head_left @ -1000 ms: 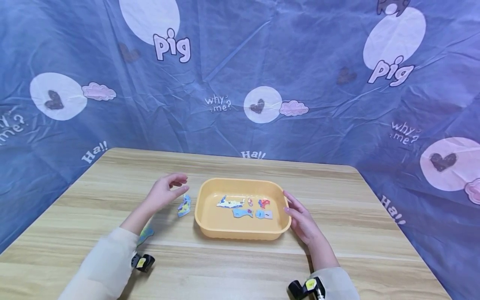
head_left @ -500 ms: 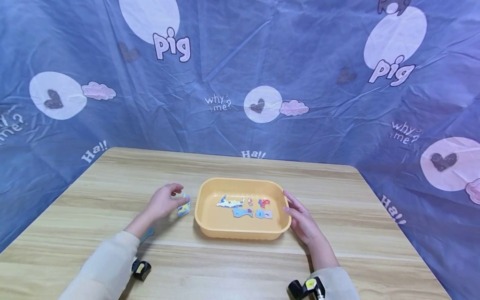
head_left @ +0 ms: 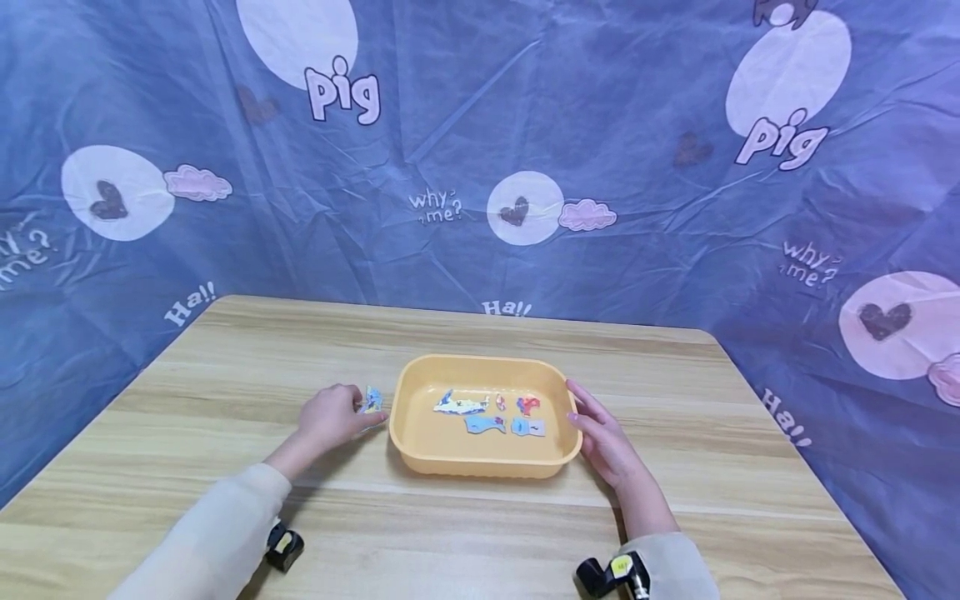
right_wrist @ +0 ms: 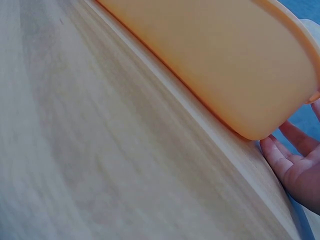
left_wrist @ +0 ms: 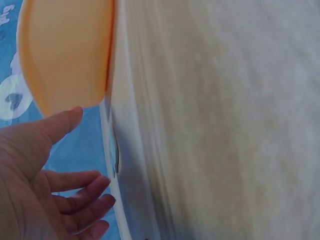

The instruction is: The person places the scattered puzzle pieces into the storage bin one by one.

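My left hand (head_left: 330, 418) is low over the table, left of a yellow plastic tray (head_left: 480, 469). Its thumb and fingers are spread around a blue cardboard puzzle piece (head_left: 372, 399), which the hand partly covers. The left wrist view shows this piece (left_wrist: 115, 152) edge-on, lying on the table, with the thumb and fingers apart. My right hand (head_left: 609, 446) holds the tray's right end, thumb at the rim and other fingers along the outer wall. The right wrist view shows fingertips (right_wrist: 270, 147) against the tray's lower corner.
Inside the tray lie several irregular picture pieces (head_left: 461, 405), blue, white and red, among them a blue one (head_left: 486, 426). The tray stands mid-table on a wood-grain tabletop (head_left: 450, 542). A blue printed cloth (head_left: 465, 267) hangs behind the table.
My left hand has come down and toward me, around the blue piece beside the tray. Another piece near the left wrist is now hidden by the arm. The right hand has stayed put.
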Demonstrator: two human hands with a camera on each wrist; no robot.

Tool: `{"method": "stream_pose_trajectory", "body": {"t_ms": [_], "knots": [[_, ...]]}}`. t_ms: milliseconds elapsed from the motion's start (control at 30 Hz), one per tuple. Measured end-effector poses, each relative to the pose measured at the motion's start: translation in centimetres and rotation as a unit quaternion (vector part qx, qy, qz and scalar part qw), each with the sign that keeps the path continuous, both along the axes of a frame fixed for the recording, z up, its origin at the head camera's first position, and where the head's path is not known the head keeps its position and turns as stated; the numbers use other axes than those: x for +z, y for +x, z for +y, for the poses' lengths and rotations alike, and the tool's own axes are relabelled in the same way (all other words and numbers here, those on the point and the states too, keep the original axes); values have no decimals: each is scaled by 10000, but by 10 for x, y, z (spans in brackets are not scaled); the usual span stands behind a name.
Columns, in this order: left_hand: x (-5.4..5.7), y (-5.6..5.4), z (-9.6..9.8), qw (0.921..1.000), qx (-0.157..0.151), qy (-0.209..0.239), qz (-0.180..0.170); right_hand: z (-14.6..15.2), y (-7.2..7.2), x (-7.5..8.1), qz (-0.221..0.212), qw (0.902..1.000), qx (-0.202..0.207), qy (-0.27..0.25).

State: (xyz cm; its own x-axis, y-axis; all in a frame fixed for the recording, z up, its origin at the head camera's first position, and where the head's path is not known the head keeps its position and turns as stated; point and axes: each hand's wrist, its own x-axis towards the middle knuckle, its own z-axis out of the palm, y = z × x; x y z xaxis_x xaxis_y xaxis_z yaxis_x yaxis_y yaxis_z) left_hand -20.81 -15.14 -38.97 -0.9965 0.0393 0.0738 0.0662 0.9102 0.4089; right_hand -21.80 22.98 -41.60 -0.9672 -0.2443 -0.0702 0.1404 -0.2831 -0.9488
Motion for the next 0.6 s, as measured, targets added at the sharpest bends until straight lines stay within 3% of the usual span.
{"method": "stream_pose_trajectory", "body": {"t_ms": [267,600], "knots": [[1,3,8,9974,215,-675,-96,0,0,1,40,10000,19,3],[-5,2,15,9861,221,-1648,43,-1,1,2,-20,10000,-36,15]]}}
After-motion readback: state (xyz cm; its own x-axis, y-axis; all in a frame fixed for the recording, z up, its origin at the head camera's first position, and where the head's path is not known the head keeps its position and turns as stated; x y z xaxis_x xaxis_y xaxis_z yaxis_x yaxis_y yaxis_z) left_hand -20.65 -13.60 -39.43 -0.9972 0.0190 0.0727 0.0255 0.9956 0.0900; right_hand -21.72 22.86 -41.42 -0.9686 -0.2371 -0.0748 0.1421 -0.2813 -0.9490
